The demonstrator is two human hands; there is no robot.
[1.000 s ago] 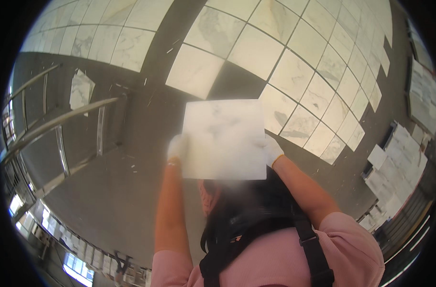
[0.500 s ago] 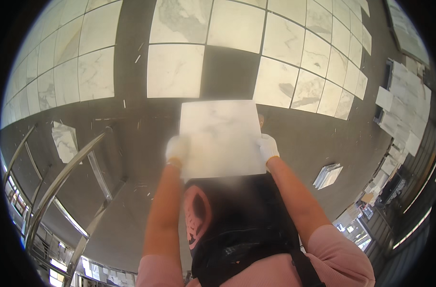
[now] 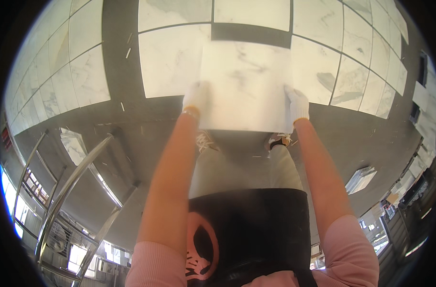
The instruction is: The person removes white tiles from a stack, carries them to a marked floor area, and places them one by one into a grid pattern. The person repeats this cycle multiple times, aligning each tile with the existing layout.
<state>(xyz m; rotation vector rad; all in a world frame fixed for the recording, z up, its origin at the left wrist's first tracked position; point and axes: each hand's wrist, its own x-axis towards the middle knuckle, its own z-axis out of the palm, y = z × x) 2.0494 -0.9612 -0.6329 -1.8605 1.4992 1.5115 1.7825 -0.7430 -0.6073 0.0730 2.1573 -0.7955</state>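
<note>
Between my two hands is a square white marble tile (image 3: 245, 86) with faint grey veins. My left hand (image 3: 197, 98), in a white glove, grips its left edge. On the opposite edge my right hand (image 3: 297, 103), gloved the same way, holds it with the fingers along the side. The tile hangs over the dark gap in a grid of similar tiles on the floor. Left of it lies a white tile (image 3: 172, 60), which its left edge partly overlaps in view, and right of it a grey-veined tile (image 3: 315, 67). Whether the held tile touches the floor I cannot tell.
A metal rail frame (image 3: 67, 184) stands at my left, with a loose marble piece (image 3: 73, 143) near it. A small stack of tiles (image 3: 360, 179) lies on the floor at right. Another tile grid (image 3: 60, 76) covers the far left. My shoes (image 3: 279, 139) are just behind the tile.
My arms have reached forward, and the held tile has moved away from my apron into the gap in the grid. I am bent further, so my legs and shoes now show.
</note>
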